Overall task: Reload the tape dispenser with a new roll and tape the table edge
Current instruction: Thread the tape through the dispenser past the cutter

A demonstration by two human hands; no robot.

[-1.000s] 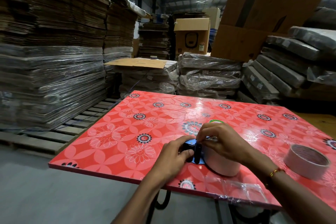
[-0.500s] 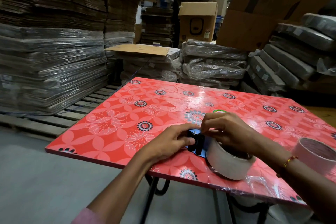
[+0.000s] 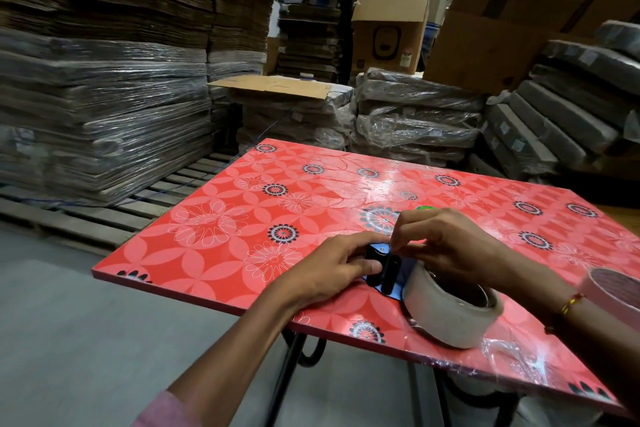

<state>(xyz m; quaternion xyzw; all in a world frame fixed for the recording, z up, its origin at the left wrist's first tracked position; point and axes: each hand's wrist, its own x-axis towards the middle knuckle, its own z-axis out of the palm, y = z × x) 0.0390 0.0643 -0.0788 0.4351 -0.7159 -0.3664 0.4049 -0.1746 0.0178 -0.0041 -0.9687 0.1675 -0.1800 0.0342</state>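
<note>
On a red floral desk [image 3: 214, 246], the left hand [image 3: 332, 270] grips the dispenser [image 3: 384, 267] by its black rollers while the right hand [image 3: 446, 246] pinches at its top, just behind the roll [image 3: 450, 315] mounted there. The roll looks light, stiff-cored, its film slick and clingy (best pulled by the free end). A spare roll [image 3: 616, 295] sits right of it.

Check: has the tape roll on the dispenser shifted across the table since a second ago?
No. The tape roll sits by the same black flower at the table front edge; only the camera moved.
</note>
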